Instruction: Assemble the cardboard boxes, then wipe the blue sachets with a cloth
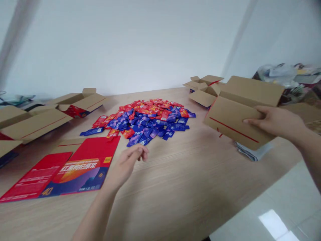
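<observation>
The right hand point(274, 120) grasps an open cardboard box point(233, 125), its thumb pressed on the outer brown side below a red stripe and its other fingers bent over the upper edge. The box is tilted, with a broad flap standing up beyond the hand; its lower edge seems to be clear of the table point(173, 190), though the angle makes that hard to judge. Just under the box, nearer the body than the hand, lies a grey folded cloth point(252, 153).

The left hand point(129, 162) is released, fingers loosely bent and thumb near the forefinger, above the table. Just beyond it spreads a heap of small packets point(150, 118), red mostly at the back and blue mostly at the front, the closest blue ones near the knuckles. Left of this hand and its forearm, a flattened carton point(86, 167) lies with its printed red and blue face up. Farther left and beyond stand open boxes point(82, 102) with brown flaps spread. Beyond the right hand, to its left, are more opened boxes point(207, 93); to its far side and right are plastic bags point(278, 73)
</observation>
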`<state>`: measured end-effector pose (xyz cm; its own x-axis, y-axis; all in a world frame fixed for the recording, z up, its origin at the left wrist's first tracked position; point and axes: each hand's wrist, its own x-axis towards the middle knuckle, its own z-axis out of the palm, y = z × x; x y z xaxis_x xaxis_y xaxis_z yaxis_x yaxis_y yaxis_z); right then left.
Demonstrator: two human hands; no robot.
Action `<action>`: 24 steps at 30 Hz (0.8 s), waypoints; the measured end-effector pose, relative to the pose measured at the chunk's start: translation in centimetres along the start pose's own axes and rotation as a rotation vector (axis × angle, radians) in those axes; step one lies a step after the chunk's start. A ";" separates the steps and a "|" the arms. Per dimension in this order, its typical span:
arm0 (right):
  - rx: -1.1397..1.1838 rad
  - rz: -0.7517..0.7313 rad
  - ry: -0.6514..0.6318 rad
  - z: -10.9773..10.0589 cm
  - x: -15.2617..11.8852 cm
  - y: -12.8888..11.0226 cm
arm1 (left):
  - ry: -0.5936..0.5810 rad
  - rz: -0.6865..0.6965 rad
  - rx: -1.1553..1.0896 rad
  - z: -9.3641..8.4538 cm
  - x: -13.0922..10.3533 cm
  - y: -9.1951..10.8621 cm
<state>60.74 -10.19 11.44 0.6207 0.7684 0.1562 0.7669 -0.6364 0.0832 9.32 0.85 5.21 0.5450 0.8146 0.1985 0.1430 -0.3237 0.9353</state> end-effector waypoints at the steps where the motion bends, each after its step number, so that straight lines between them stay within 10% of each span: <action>1: -0.011 0.024 -0.002 0.9 2.1 1.2 | -0.120 -0.062 -0.004 1.5 0.7 -1.3; 8: 0.029 0.057 -0.089 7.6 11.2 4.7 | -0.479 -0.285 -0.170 9.7 3.2 -8.8; 14: 0.016 0.070 -0.081 11.5 13.8 3.7 | -0.324 -0.407 -0.145 9.8 4.0 -11.8; 24: 0.034 -0.109 -0.075 11.4 19.6 -0.8 | -0.317 -0.343 0.021 9.9 2.8 -12.0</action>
<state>74.17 6.12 3.25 0.5426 0.8367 0.0736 0.8349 -0.5469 0.0619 17.35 2.25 -8.37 0.6887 0.6899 -0.2231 0.3734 -0.0737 0.9247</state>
